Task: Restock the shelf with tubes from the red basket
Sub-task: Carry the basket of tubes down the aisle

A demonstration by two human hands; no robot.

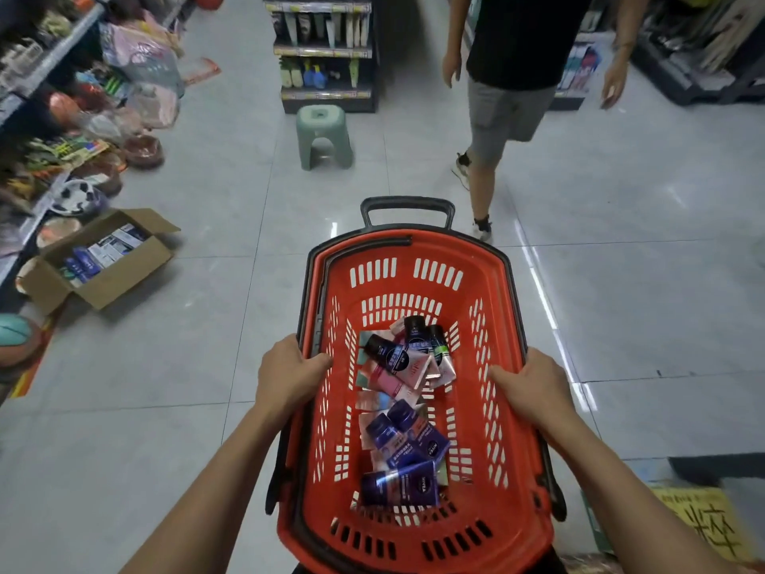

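Observation:
I carry a red basket (pixel 418 540) in front of me above the tiled floor. My left hand (pixel 289 372) grips its left rim, with the thumb curled over the edge. On the right rim my right hand (pixel 532 387) holds it the same way. Inside lie several tubes (pixel 403 445), dark blue ones near me and pink and black-capped ones farther in. A shelf end (pixel 325 51) with tubes and bottles stands straight ahead across the aisle.
A green plastic stool (pixel 323 136) stands before that shelf. A person (pixel 509 97) in a black shirt and grey shorts walks at the upper right. An open cardboard box (pixel 101 258) of goods sits on the floor left, below crowded shelves (pixel 45 76).

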